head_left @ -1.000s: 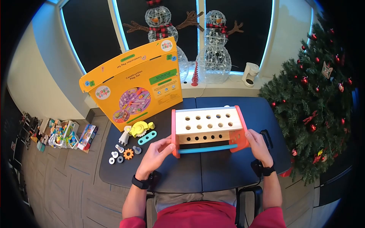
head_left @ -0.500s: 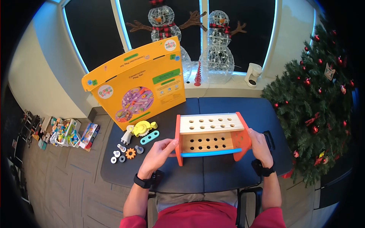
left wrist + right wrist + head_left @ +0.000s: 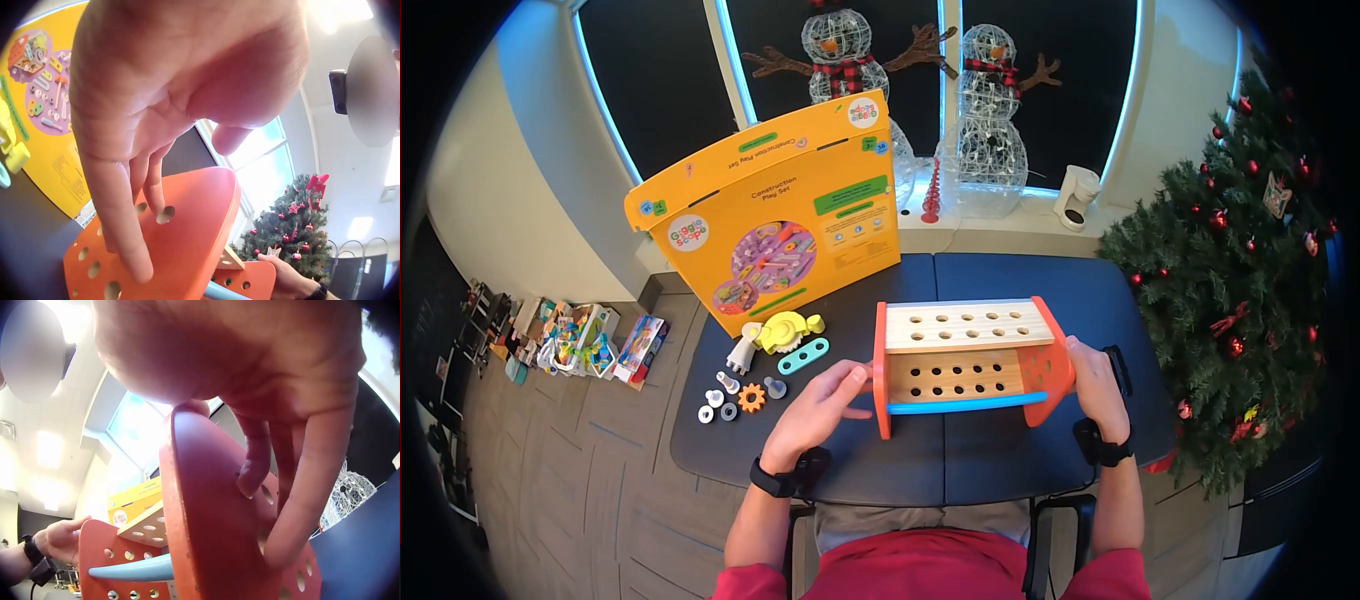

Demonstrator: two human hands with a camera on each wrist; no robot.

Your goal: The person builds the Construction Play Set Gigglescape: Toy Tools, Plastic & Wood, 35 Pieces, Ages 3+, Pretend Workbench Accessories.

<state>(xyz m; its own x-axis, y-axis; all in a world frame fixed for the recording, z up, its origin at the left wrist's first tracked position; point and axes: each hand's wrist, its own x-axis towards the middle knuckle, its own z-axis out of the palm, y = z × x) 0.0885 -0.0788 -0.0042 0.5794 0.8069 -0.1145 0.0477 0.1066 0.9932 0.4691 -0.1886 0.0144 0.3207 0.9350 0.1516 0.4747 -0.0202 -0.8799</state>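
Head view: yellow box (image 3: 770, 215) reads "Construction Play Set"; left hand (image 3: 810, 413) spread, right hand (image 3: 1100, 392) pinching the holed bench (image 3: 962, 346).

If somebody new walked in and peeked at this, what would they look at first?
Probably the big yellow box standing at the back left of the table. Next might come the toy bench with red sides and lots of holes, between the person's left hand and right hand. Then the Christmas tree with red ornaments on the far right, and two wire snowmen before the dark windows.
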